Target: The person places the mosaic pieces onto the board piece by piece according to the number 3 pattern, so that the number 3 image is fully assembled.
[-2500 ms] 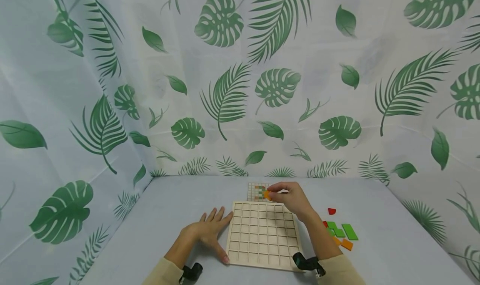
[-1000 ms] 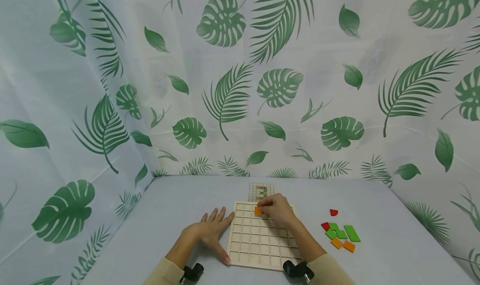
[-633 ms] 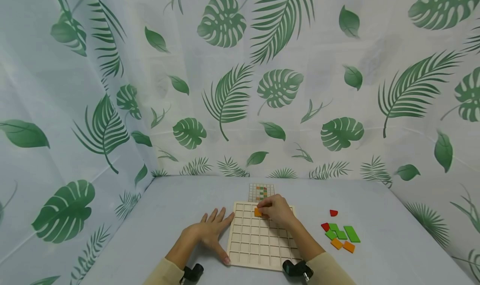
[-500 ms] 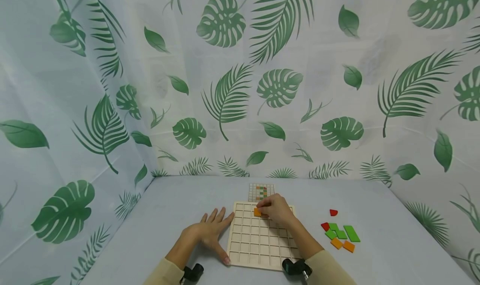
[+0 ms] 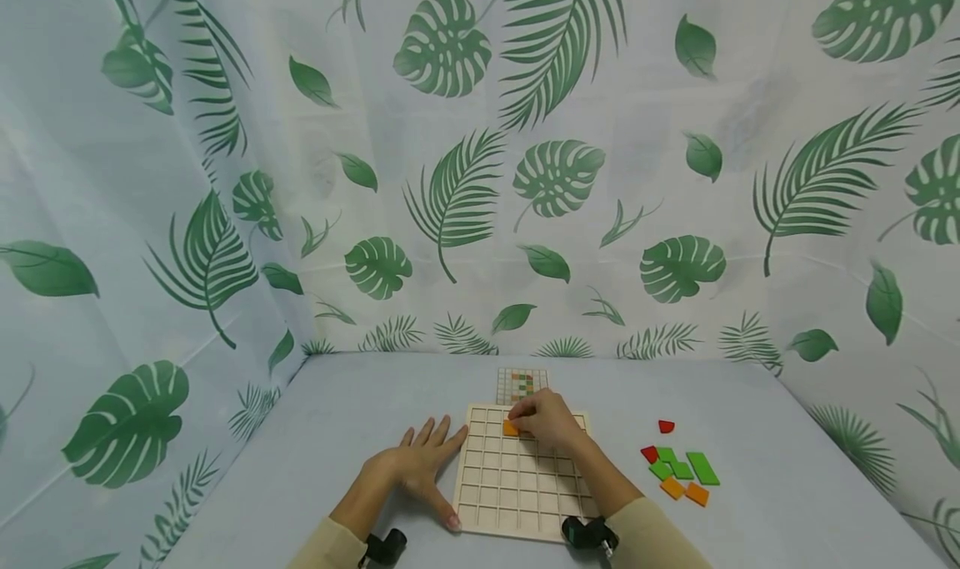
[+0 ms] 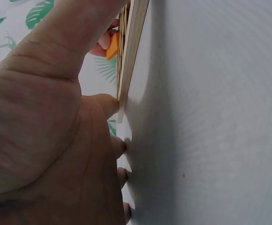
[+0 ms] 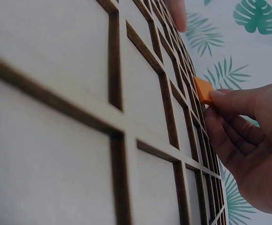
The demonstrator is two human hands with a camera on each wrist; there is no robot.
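A wooden grid board (image 5: 498,498) with square cells lies on the table in the head view. My right hand (image 5: 551,421) pinches a small orange square tile (image 5: 510,428) over the second row from the board's far edge, left of its middle. In the right wrist view the orange tile (image 7: 203,91) stands tilted between thumb and fingers, its lower edge right at the grid. My left hand (image 5: 420,466) lies with fingers spread on the table along the board's left side. Its thumb and index finger touch the board's edge (image 6: 132,61) in the left wrist view.
Behind the board lies a small printed grid card (image 5: 522,383) with coloured cells. To the right are loose tiles: a red rounded piece (image 5: 666,426), another red one (image 5: 649,454), several green tiles (image 5: 702,468) and two orange ones (image 5: 696,494). A leaf-print curtain (image 5: 480,177) surrounds the table.
My right hand has brought the orange tile from over the card down to the board, then shifted it slightly left and nearer. The left hand has stayed in place.
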